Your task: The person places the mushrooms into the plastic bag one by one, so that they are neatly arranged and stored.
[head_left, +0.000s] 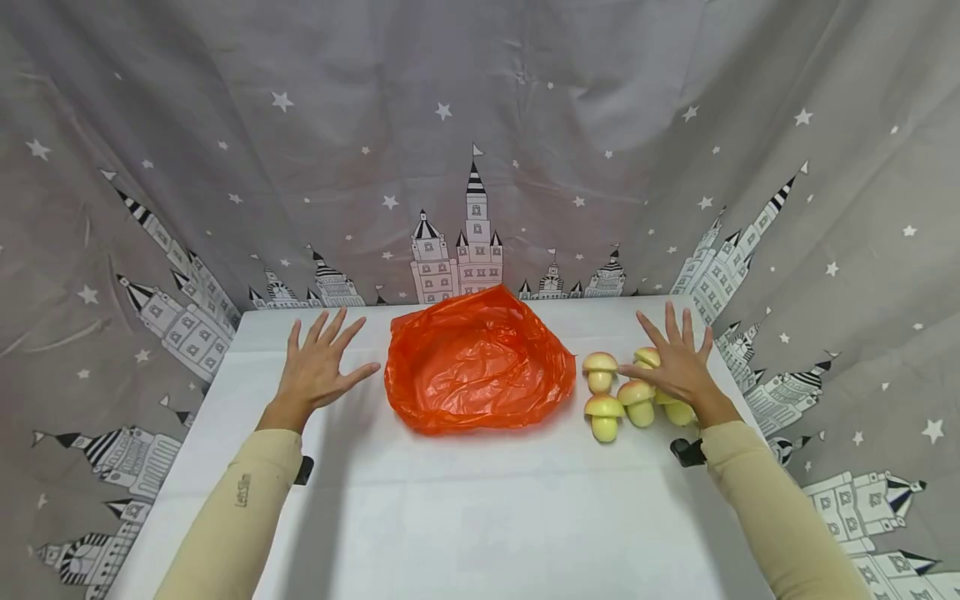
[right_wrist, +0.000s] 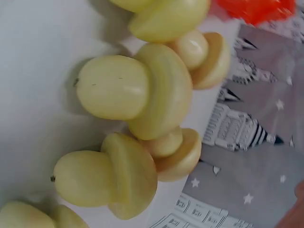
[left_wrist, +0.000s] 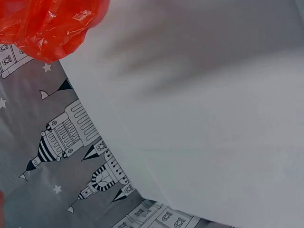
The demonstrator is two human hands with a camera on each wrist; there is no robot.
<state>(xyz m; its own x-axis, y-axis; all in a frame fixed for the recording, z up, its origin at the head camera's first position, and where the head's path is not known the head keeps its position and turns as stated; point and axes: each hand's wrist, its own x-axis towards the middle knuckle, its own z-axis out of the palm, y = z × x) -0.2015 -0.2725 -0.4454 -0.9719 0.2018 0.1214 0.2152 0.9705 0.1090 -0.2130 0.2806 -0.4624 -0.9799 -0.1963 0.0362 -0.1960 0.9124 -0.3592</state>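
Observation:
An orange-red plastic bag [head_left: 480,375] lies at the middle of the white table, its mouth spread wide and facing up. To its left hovers my left hand [head_left: 318,367], fingers straight and spread, holding nothing. My right hand [head_left: 678,367] has its fingers spread above a group of toy mushrooms [head_left: 603,417] to the right of the bag, and hides part of them. In the right wrist view, several mushrooms [right_wrist: 114,88] with pale yellow stems and rounded caps lie on their sides close together. A corner of the bag [left_wrist: 57,28] shows in the left wrist view.
A grey curtain [head_left: 337,150] with stars and castles hangs behind the table and along both sides. The white table surface [head_left: 480,517] stretches in front of the bag, between both forearms. Dark wrist straps [head_left: 686,452] sit at the sleeve ends.

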